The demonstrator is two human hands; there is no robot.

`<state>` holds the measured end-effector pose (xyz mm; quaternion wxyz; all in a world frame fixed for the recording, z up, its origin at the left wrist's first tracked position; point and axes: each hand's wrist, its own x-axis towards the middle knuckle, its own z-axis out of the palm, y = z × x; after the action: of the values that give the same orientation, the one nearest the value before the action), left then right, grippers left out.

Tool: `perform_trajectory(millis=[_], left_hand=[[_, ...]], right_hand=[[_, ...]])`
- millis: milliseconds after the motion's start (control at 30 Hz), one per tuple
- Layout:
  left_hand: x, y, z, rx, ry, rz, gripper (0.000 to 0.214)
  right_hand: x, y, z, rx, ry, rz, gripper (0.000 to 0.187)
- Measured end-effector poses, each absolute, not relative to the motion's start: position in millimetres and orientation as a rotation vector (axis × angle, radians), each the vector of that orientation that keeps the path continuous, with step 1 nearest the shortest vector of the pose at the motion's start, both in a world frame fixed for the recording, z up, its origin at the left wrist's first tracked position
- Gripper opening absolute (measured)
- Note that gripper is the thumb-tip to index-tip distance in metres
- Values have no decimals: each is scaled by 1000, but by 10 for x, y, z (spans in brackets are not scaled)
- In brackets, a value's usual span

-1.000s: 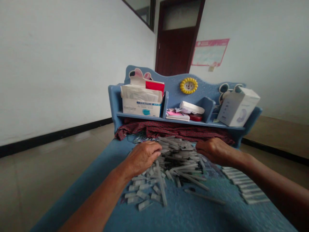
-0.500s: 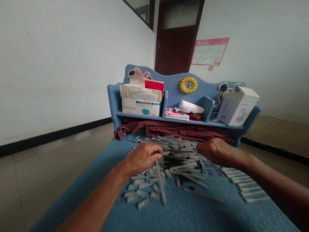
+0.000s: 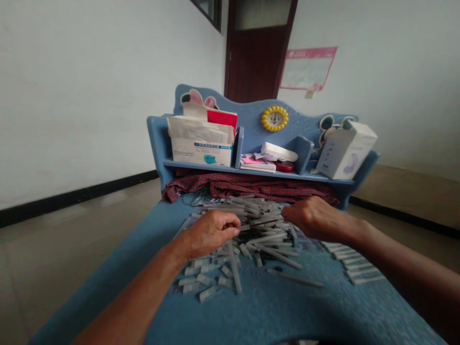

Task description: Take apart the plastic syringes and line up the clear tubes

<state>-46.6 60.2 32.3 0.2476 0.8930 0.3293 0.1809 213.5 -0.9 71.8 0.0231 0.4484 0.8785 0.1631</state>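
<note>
Both our hands lie on the stick pile (image 3: pixel 258 225) in the middle of the blue desk (image 3: pixel 273 311): left hand (image 3: pixel 210 233) clenched on some sticks, right hand (image 3: pixel 311 218) curled at its edge, grip unclear to us.

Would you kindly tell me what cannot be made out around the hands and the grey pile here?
Head view, left hand: curled fingers hide anything held.
Head view, right hand: fingertips buried in the pile of grey sticks.
Row of sticks: partly behind the right forearm.
White box with blue print: lettering too small to read.
</note>
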Motion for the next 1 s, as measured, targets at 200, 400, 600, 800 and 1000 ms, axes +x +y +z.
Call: perform_trajectory(millis=[200, 400, 600, 800, 1000], left_hand=[[-380, 513, 376, 2261, 841, 509, 18], [-373, 511, 336, 2023, 781, 613, 15], [-364, 489, 338, 1732, 687, 823, 17], [-340, 458, 345, 1744, 696, 779, 15], [-326, 468, 309, 1815, 729, 654, 14]], right_hand=[[1828, -87, 708, 1270, 2901, 616, 18], [1760, -261, 558, 1487, 2999, 527, 20], [1889, -351, 288, 1605, 2720, 146, 21], [1875, -278, 99, 1552, 2546, 23, 15], [1822, -255, 126, 1440, 2520, 47, 21]])
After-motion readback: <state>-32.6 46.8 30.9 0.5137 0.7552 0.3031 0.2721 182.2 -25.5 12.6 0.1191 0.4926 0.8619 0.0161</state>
